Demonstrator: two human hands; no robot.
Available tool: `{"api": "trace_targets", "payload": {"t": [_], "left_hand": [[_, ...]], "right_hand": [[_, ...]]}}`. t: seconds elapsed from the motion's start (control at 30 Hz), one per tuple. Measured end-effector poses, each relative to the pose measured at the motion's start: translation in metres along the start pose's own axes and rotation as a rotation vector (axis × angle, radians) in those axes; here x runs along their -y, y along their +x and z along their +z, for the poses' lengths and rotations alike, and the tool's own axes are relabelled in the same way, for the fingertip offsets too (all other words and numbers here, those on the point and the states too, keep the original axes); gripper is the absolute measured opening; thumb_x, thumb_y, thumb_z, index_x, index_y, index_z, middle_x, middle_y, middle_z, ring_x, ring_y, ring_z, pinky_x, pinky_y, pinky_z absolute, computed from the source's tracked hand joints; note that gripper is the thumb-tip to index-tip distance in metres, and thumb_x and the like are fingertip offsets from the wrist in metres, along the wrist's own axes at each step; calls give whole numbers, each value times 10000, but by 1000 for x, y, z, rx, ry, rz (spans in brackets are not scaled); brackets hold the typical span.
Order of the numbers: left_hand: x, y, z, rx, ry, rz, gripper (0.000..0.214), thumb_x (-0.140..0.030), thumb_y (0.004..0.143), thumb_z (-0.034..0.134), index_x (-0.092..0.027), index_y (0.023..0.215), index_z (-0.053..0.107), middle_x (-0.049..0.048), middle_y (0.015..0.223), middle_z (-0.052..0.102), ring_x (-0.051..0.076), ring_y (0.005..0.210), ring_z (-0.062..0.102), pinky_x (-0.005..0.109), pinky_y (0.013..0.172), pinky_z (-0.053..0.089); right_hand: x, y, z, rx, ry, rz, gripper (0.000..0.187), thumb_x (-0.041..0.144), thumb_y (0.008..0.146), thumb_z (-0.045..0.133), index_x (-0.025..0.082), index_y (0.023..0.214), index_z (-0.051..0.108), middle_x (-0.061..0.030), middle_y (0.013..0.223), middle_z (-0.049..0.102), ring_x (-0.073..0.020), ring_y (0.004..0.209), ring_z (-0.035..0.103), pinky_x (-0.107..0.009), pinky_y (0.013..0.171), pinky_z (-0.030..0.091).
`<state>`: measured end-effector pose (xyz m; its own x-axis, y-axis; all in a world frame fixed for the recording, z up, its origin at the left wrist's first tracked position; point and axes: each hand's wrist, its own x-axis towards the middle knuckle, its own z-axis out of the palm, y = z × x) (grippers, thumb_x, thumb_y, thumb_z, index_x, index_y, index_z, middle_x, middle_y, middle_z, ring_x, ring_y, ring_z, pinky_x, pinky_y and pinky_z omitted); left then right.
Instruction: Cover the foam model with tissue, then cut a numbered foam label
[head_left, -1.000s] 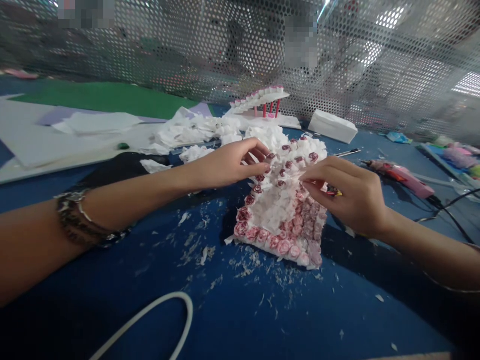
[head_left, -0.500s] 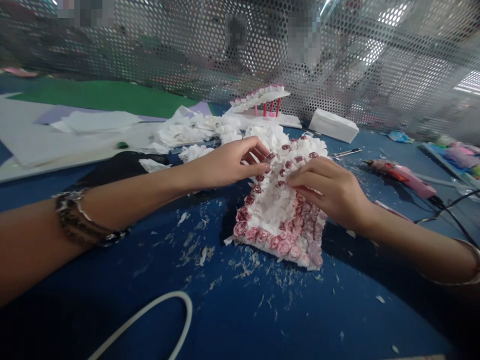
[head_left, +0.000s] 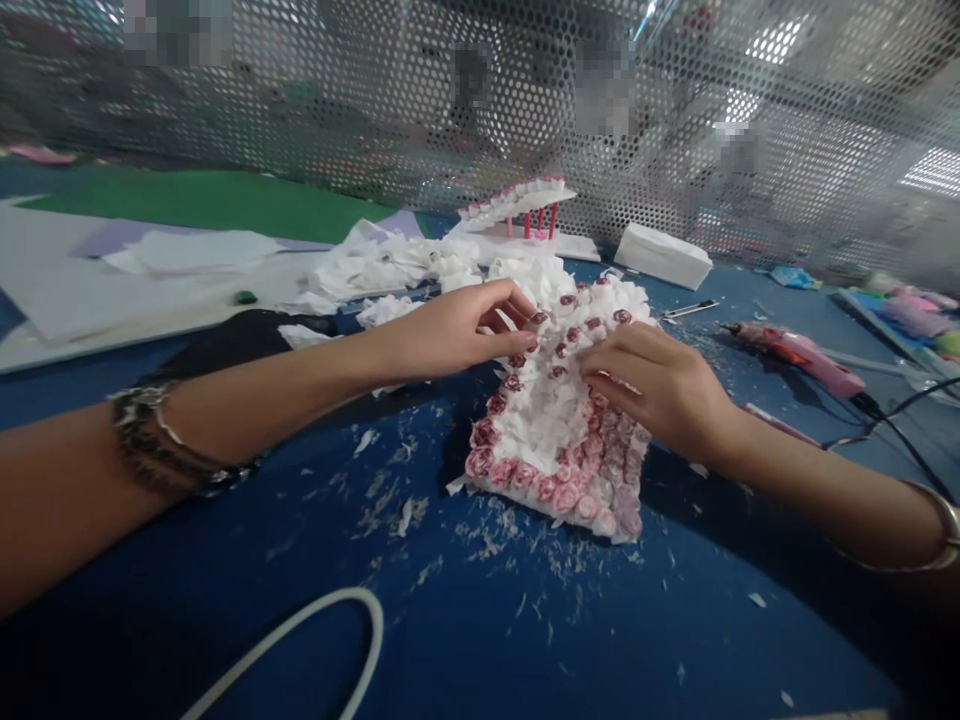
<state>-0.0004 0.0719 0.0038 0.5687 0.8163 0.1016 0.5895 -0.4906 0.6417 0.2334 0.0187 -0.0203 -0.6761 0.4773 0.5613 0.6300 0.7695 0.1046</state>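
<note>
A white panel (head_left: 536,420) covered with rolled paper roses lies tilted on the blue table. Its roses run from pale pink and mauve along the front to dark red (head_left: 484,433) at the left. Ruffled white paper fills its middle. My left hand (head_left: 480,325) rests at the panel's upper left edge, thumb and curled fingers closed on it beside dark roses. Over the panel's right side, my right hand (head_left: 660,385) has thumb and fingers pinched together against the ruffles. Whatever sits between those fingertips is hidden.
A pink glue gun (head_left: 817,362) with a black cord lies at right, near tweezers (head_left: 690,309). Behind stand crumpled white paper (head_left: 375,262), a small model on red posts (head_left: 517,205) and a white block (head_left: 664,255). A white cable (head_left: 330,598) loops in front. Perforated metal backs the table.
My right hand's fingertips have shifted slightly down over the panel. My left hand keeps its place at the edge. The view has moved a little.
</note>
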Motion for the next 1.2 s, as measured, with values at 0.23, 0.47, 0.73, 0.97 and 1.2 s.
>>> {"api": "trace_targets", "payload": {"t": [0.23, 0.47, 0.73, 0.97, 1.2], "left_hand": [[0, 0, 0, -5, 37, 7, 442, -471, 788, 513, -143, 1083, 552, 99, 1001, 656, 198, 836, 625, 294, 743, 473], [1, 0, 2, -17, 14, 8, 439, -465, 789, 525, -146, 1088, 551, 94, 1012, 664, 206, 877, 630, 287, 758, 476], [-6, -2, -17, 57, 33, -17, 382, -379, 913, 345, -147, 1094, 588, 79, 1027, 683, 172, 813, 667, 271, 755, 475], [15, 2, -38, 145, 650, 101, 427, -342, 910, 485, -138, 1280, 549, 146, 1285, 576, 271, 1136, 568, 324, 896, 419], [21, -3, -37, 277, 807, -28, 575, -256, 868, 584, -143, 1408, 423, 176, 1364, 534, 303, 1187, 545, 317, 857, 431]], "right_hand": [[1, -1, -12, -9, -91, -115, 164, 161, 946, 490, 133, 903, 646, -68, 844, 644, -145, 801, 575, -260, 632, 449], [4, 1, -8, 51, -134, -132, 223, 121, 953, 437, 141, 862, 639, -57, 813, 623, -123, 738, 549, -244, 606, 439], [7, 4, -53, -164, -44, -68, 161, 113, 880, 559, 203, 777, 475, 22, 679, 555, -77, 609, 509, -201, 568, 433], [-3, 0, -65, -133, -80, 26, 135, 192, 927, 551, 210, 826, 462, 32, 697, 555, -66, 571, 499, -202, 549, 426], [-6, -4, -65, -72, -79, -34, 113, 157, 900, 580, 193, 836, 494, 18, 710, 572, -74, 586, 509, -204, 554, 433]]}}
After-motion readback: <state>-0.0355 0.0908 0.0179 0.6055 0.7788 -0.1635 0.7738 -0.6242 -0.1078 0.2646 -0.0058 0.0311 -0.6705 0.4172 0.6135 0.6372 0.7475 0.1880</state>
